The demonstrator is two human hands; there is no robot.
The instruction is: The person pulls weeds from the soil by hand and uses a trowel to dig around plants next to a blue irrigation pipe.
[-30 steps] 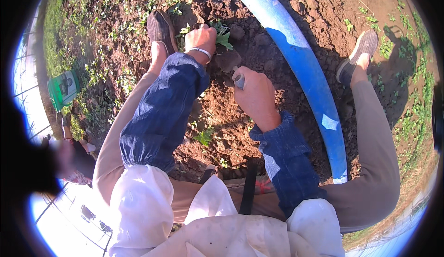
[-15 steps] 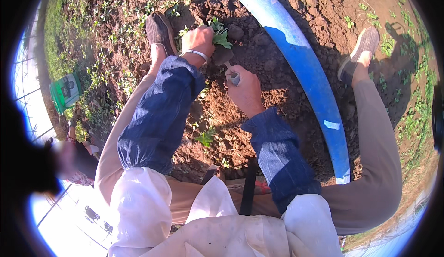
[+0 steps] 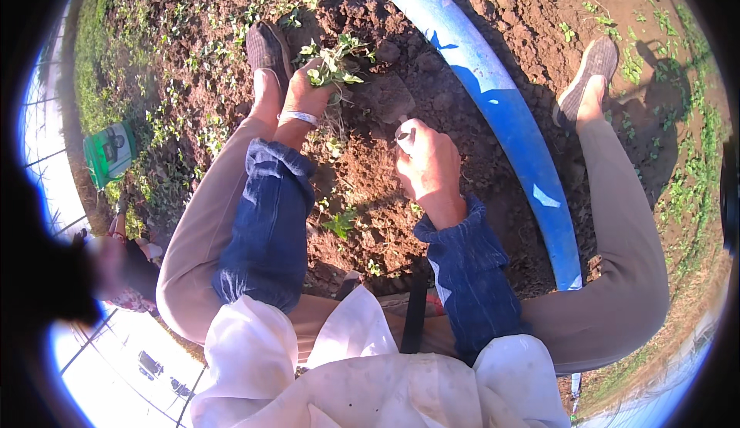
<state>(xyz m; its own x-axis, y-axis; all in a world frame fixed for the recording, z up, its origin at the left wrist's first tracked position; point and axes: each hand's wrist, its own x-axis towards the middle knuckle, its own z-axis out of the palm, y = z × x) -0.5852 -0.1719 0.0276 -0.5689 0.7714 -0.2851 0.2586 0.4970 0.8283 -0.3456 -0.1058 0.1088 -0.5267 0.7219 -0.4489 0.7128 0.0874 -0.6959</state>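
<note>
My left hand (image 3: pixel 299 95), with a white band at its wrist, is closed round a bunch of green weeds (image 3: pixel 339 60). The leaves stick out past the fingers, and thin pale roots trail below them. To its right, my right hand (image 3: pixel 433 167) grips the handle of a trowel (image 3: pixel 406 139). The handle's round end points up at me. The trowel's soil-coloured blade lies low against the dark earth and is hard to make out. Loose brown soil (image 3: pixel 370 177) with a few small plants is beneath both hands.
A thick blue hose (image 3: pixel 509 120) curves across the ground right of my right hand. My shoes (image 3: pixel 267 49) stand wide apart on either side. At the far left are a green container (image 3: pixel 109 153) and another person (image 3: pixel 131 270), partly cut off. Low weeds (image 3: pixel 185 97) cover the ground at left.
My left hand has drawn back left and lifted the weeds off the soil, roots now showing. My right hand, still on the trowel, has shifted slightly right and nearer.
</note>
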